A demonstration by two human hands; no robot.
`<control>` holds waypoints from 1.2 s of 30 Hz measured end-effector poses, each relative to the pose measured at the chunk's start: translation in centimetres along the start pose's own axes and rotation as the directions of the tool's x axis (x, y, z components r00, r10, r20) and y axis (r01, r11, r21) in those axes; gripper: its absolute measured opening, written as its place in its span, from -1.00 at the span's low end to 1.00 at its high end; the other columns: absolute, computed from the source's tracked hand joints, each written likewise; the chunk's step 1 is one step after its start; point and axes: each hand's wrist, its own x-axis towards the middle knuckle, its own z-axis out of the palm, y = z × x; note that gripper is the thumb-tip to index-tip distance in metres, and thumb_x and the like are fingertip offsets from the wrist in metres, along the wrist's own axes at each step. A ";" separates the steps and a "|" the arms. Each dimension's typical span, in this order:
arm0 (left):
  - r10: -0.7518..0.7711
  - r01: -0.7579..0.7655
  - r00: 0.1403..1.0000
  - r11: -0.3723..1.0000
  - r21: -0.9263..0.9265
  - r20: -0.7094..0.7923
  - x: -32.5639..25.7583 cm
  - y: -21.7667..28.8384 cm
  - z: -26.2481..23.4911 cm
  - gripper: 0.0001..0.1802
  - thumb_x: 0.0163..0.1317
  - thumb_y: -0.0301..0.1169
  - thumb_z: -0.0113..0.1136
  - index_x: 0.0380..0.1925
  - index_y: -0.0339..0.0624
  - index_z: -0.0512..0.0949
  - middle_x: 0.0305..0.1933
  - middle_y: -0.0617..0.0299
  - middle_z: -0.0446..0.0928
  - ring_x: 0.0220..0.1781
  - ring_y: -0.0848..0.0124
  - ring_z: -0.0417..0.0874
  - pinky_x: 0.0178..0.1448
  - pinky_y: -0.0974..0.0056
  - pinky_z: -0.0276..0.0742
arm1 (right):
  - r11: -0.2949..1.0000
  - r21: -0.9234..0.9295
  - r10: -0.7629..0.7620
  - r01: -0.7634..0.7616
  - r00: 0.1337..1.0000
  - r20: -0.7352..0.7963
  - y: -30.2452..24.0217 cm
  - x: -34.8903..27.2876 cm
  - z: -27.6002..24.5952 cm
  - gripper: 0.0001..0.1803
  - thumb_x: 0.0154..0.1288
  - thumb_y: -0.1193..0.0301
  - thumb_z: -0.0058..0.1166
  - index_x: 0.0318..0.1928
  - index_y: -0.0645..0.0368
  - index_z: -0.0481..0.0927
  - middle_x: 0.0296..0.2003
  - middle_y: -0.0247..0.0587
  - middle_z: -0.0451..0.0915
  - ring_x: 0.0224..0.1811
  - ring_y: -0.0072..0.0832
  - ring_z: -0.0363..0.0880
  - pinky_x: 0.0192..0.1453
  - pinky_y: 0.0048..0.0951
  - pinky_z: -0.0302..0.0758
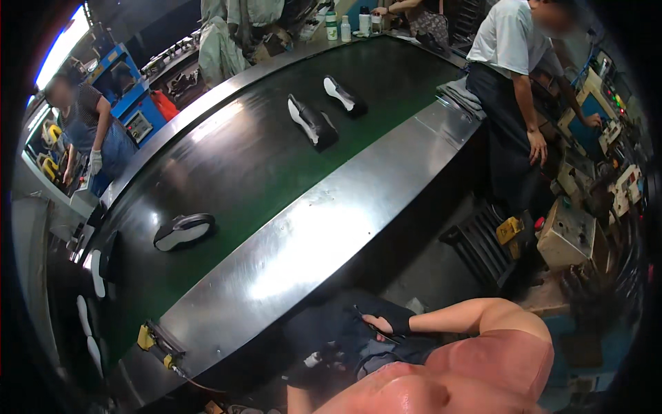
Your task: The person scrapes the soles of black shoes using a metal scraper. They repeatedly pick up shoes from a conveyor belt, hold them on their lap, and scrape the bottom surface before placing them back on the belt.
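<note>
Low in the view, my right hand point(378, 326) is closed around a thin dark object over my lap, with a black covering on the hand and wrist. What the object is does not show clearly. My left hand point(316, 366), in a dark glove with pale fingertips, is lower and further left, blurred against dark cloth. Its fingers are too indistinct to read. A bit of grey cloth point(379, 361) lies below my right hand. Both hands are beside the steel edge point(303, 234) of a conveyor, touching neither it nor the shoes.
Dark shoes with white soles point(185, 232) lie spaced along the green-black belt point(241, 159). A yellow-and-black tool point(160, 345) with a cord sits on the steel edge, near folded grey cloths point(463, 95) further up. Co-workers stand left and right; a black slatted stool point(476, 241) is at right.
</note>
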 end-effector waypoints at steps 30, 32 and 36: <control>0.174 -0.195 0.980 0.944 0.268 0.099 -0.2 -0.3 -0.7 -0.43 0.25 -0.08 0.12 0.13 -0.23 0.40 0.09 -0.01 0.49 0.06 0.13 0.55 0.21 0.04 0.45 | 0.998 0.061 -0.020 0.023 0.998 -0.054 5.1 2.2 1.0 -0.25 0.41 -0.15 -0.37 -0.27 0.37 0.59 -0.65 -0.13 0.58 -0.64 -0.45 0.57 -0.51 -0.45 0.46; 0.403 -0.472 0.881 0.703 0.532 0.248 1.6 2.0 -2.0 -0.48 0.32 -0.18 0.07 0.15 -0.30 0.37 0.05 0.03 0.52 0.06 0.25 0.56 0.20 0.17 0.45 | 0.990 0.068 0.126 -0.124 0.992 -0.021 6.2 3.7 1.2 -0.32 0.46 -0.09 -0.41 -0.15 0.31 0.55 -0.69 -0.09 0.53 -0.70 -0.43 0.53 -0.58 -0.44 0.50; 0.757 -0.624 0.606 0.261 0.737 0.245 1.9 12.0 6.4 -0.54 0.30 -0.32 0.13 0.14 -0.30 0.38 0.03 0.14 0.53 0.02 0.36 0.55 0.19 0.24 0.44 | 0.990 -0.021 0.138 -0.138 0.990 0.029 6.4 5.4 0.9 -0.23 0.42 -0.17 -0.43 -0.30 0.32 0.59 -0.66 -0.09 0.56 -0.66 -0.40 0.55 -0.50 -0.44 0.51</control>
